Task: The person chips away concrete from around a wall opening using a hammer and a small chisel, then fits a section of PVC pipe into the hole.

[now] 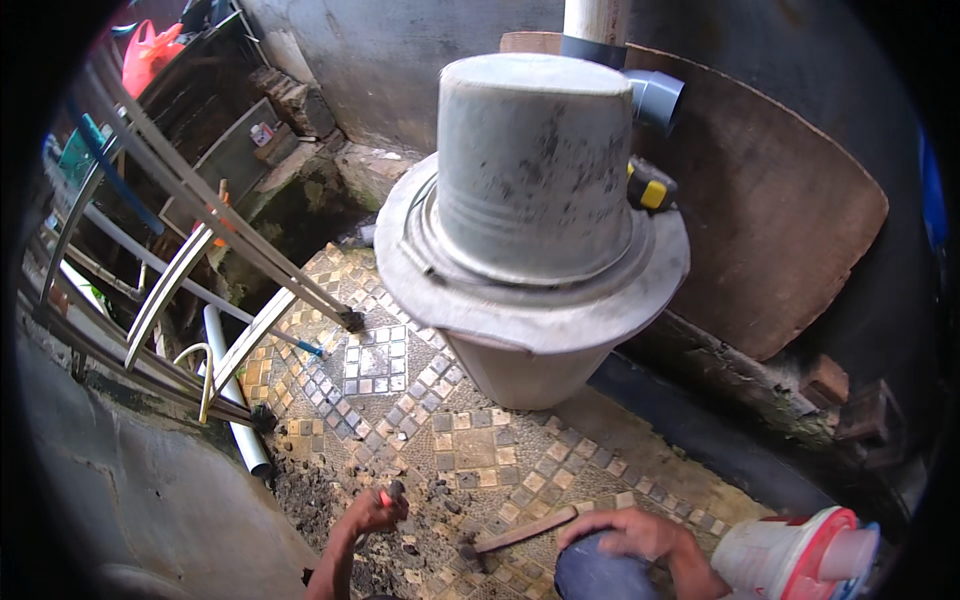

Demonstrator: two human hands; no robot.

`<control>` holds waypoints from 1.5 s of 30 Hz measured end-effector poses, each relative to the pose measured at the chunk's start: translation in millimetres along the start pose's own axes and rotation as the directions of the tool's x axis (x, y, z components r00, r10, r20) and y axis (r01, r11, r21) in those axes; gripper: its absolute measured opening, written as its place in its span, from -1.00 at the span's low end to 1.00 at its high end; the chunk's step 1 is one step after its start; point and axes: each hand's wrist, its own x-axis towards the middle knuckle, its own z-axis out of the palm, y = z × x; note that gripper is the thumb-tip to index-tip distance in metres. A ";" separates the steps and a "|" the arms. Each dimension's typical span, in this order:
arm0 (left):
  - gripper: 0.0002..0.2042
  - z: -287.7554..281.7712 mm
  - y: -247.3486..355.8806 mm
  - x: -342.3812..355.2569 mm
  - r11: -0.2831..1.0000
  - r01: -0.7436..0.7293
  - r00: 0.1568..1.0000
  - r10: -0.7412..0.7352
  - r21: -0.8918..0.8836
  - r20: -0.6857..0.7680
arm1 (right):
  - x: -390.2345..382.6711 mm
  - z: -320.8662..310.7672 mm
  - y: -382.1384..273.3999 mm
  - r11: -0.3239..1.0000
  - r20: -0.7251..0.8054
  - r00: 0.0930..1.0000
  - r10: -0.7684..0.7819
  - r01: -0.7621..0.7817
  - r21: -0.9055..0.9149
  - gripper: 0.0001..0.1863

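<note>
My left hand (368, 513) is closed on a small red-handled tool (388, 498), its end hard to make out, over scattered dark rubble (350, 465). My right hand (635, 532) curls over a dark blue rounded object (605, 572) at the lower edge; what it is, I cannot tell. Between my hands a wooden-handled hammer (525, 532) lies on the mosaic floor (470, 450).
A large grey tub (535, 170) sits upside down on a wide-rimmed barrel (510, 370), with a yellow-black tape measure (652, 192) beside it. Pipes and metal rails (230, 240) lean at left near a white pipe (250, 445). A red-rimmed bucket (760, 550) lies at right. A board (780, 250) stands behind.
</note>
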 end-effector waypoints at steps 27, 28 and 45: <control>-0.84 171.5 136.4 -177.5 0.725 0.422 0.906 -0.364 0.544 -0.217 | -139.4 -9.2 36.6 0.843 -0.668 0.605 0.433 -0.535 0.061 -0.72; -0.84 169.6 140.5 -175.3 0.736 0.428 0.903 -0.358 0.524 -0.236 | -136.8 -10.0 34.0 0.839 -0.660 0.608 0.441 -0.540 0.063 -0.72; -0.65 152.5 304.7 -143.1 0.995 -0.038 0.907 0.072 0.091 -0.414 | -89.8 -31.7 -51.3 0.737 -0.463 0.654 0.599 -0.676 -0.002 -0.71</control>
